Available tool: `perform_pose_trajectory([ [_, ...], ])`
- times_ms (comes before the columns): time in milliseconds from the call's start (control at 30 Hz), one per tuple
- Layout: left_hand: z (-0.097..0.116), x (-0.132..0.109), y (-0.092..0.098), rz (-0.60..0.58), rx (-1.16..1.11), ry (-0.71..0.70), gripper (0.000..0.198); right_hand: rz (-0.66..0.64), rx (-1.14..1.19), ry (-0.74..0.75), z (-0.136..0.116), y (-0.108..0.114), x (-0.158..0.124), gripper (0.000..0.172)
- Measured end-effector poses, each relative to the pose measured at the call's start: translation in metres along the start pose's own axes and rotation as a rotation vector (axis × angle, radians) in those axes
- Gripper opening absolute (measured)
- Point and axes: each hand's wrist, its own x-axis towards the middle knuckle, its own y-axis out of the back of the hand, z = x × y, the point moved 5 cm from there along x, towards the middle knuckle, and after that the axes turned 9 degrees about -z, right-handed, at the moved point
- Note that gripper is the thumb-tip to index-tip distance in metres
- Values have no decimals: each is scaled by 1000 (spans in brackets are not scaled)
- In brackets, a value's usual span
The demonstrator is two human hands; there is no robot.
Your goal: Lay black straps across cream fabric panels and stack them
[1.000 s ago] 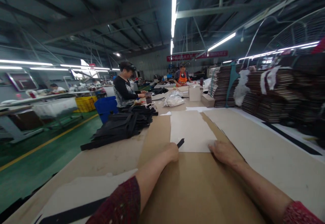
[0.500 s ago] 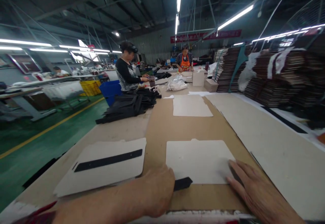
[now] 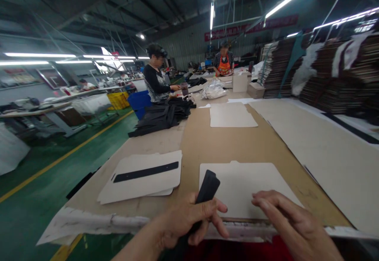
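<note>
My left hand (image 3: pixel 195 217) is closed round a small bundle of black strips (image 3: pixel 208 186), which slants up past the thumb; its lower end runs down below the hand. Under and in front of both hands lies a pale board (image 3: pixel 237 186) with rounded corners and a small tab on its far edge. My right hand (image 3: pixel 296 223) hovers at the board's near right corner, fingers stretched loosely and nothing seen in them. To the left is a stack of similar boards (image 3: pixel 139 192), with one black strip (image 3: pixel 146 172) lying flat across the top one.
Another pale board (image 3: pixel 232 115) lies farther up the brown table (image 3: pixel 204 142). A black pile (image 3: pixel 162 117) sits at the left edge, near a standing person (image 3: pixel 156 79). Tall stacks of boards (image 3: pixel 274 69) rise at the right. A second person (image 3: pixel 224 65) stands at the far end.
My left hand has lifted the black strips from low by the board's near left corner, tilting them upright. My right hand has come off the board's right edge. The view has shifted left.
</note>
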Motion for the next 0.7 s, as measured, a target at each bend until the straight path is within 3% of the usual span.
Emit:
perform_pose_trajectory([
  [100,-9,10,-8,-47,-46,-18,52,-7,73,87,-39,-18,17,33],
  [167,-10,14,-15,-72,-52,-40,49,-11,69,146,-50,-29,21,36],
  [300,-12,19,-21,-67,-80,-92,46,39,-66,216,-49,-42,14,41],
  [467,-21,27,-18,-23,-98,-79,50,182,-280,289,-47,-40,4,44],
  [700,-24,34,-20,-19,-139,-75,52,239,-351,303,-44,-44,2,38],
])
